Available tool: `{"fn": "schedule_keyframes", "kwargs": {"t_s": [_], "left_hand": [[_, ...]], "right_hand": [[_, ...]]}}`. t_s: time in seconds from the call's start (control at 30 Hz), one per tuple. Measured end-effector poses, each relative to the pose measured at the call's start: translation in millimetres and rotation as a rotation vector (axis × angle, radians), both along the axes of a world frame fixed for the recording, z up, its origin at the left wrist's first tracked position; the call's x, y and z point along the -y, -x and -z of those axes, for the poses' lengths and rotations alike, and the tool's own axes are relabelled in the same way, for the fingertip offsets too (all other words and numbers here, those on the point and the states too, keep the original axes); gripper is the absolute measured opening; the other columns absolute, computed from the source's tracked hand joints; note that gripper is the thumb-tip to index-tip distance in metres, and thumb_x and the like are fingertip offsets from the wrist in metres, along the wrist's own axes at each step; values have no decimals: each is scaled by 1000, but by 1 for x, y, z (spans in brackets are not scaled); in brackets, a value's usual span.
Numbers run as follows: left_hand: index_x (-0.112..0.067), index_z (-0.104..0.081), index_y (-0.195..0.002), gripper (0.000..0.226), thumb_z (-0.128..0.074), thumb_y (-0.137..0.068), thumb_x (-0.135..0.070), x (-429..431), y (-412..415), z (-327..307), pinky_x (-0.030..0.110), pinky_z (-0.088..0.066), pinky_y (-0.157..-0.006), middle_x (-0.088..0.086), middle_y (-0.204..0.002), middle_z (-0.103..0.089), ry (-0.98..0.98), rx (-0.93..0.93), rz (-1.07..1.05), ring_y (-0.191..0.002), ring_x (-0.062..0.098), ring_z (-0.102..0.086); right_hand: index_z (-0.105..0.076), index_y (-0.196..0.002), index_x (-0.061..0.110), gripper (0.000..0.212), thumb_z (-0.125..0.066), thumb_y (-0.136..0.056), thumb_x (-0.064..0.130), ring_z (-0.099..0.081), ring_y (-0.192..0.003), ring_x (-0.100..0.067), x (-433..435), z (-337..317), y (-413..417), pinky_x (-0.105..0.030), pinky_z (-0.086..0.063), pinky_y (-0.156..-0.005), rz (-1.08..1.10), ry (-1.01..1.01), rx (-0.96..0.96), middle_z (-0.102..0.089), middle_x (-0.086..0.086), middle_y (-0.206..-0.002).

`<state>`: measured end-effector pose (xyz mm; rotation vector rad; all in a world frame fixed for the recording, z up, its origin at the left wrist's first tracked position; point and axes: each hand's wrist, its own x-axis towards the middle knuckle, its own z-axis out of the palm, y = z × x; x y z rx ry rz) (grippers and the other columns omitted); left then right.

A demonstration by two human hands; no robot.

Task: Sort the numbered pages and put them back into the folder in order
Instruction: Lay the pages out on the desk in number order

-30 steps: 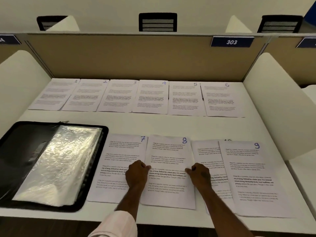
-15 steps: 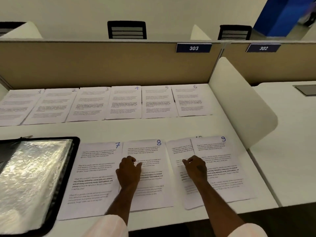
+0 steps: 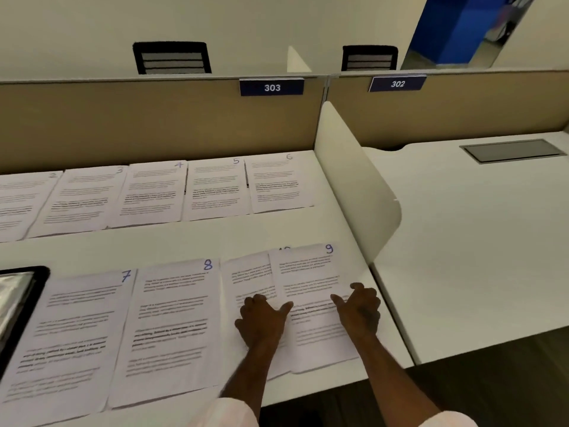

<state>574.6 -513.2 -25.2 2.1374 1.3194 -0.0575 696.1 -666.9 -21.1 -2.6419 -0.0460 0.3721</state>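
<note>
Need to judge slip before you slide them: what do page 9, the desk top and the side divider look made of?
Page 9: thin matte printer paper, by its lifted, wavy edges. Desk top: smooth off-white laminate, probably, with soft sheen. Side divider: rigid white panel, plastic or coated board; hard to tell.

Back row along desk far edge, flat, side by side, printed text up: page 3, page 4, page 5, page 6; one more page at left, cut by frame (number blurred)

Front row near desk front edge: page 7, page 8, flat, edges touching

Toward front right corner: page 9 lies over another page, hiding its number

Black folder at left edge, open, shiny sleeve showing, mostly out of frame
</note>
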Motion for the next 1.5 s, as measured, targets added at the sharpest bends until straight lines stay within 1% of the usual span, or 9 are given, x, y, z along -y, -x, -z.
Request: {"fn": "schedule_keyframes", "kwargs": {"t_s": [0.23,0.53,0.73,0.87,0.97,1.13,1.23,1.37,1.5], "left_hand": [[-13,-38,-135,91,-61,-73,-75,52,-40,1,48,-34,-101,7,-133,-46,-57,-180,-110,-126,27,-43],[-17,-42,-132,79,-74,-73,-58,59,-56,7,46,-33,-102,6,-132,-52,30,-176,-235,-126,28,-45],[-18,-50,-124,69,-76,-72,-56,54,-61,7,47,-34,-101,7,-128,-52,101,-228,-232,-123,28,-46],[-18,-52,-116,61,-85,-68,-38,47,-57,8,40,-45,-95,6,-121,-55,175,-36,-273,-112,26,-53],[-17,-49,-114,58,-87,-69,-21,35,-50,1,34,-52,-84,8,-117,-62,295,197,-362,-92,22,-59],[-16,-56,-118,48,-82,-77,-19,1,-21,-11,29,-56,-74,0,-112,-64,446,480,-392,-87,15,-65],[-14,-60,-122,44,-78,-82,-19,-27,6,-15,37,-59,-82,5,-113,-70,468,544,-360,-90,17,-70],[-20,-58,-113,30,-72,-88,-13,-57,44,-29,22,-54,-67,-5,-98,-69,458,628,-374,-83,11,-69],[-20,-58,-110,29,-72,-87,-10,-81,83,-29,26,-55,-71,-6,-96,-68,449,690,-410,-85,12,-68]], "right_hand": [[-36,-140,14,78,-69,-81,52,-38,-125,-28,20,19,-28,-42,-43,-97,-104,-9,-67,-39,-11,-135],[-48,-123,18,67,-85,-70,35,-50,-117,-29,20,21,-46,-41,-46,-94,-16,-96,-264,-52,-8,-124],[-56,-109,15,56,-86,-63,28,-63,-92,-23,22,24,-56,-35,-55,-78,33,-295,-367,-64,-3,-107],[-59,-110,11,36,-77,-81,24,-62,-82,-18,22,15,-59,-23,-46,-61,23,-438,-370,-64,-5,-103],[-64,-106,14,25,-72,-85,25,-64,-89,-19,17,11,-60,-24,-48,-65,14,-531,-356,-66,-6,-104],[-67,-102,15,23,-73,-84,28,-69,-86,-19,-3,0,-56,-36,-58,-78,-56,-608,-382,-71,-4,-98],[-66,-96,13,23,-73,-85,33,-69,-86,-22,-24,-10,-48,-37,-57,-77,-116,-623,-377,-71,-4,-94],[-66,-100,13,32,-66,-89,42,-66,-92,-24,-49,-17,-31,-28,-48,-71,-114,-550,-269,-70,-2,-97],[-51,-126,18,57,-70,-83,49,-49,-117,-27,-56,-4,-10,-38,-46,-89,-220,-133,-131,-51,-9,-125]]}}
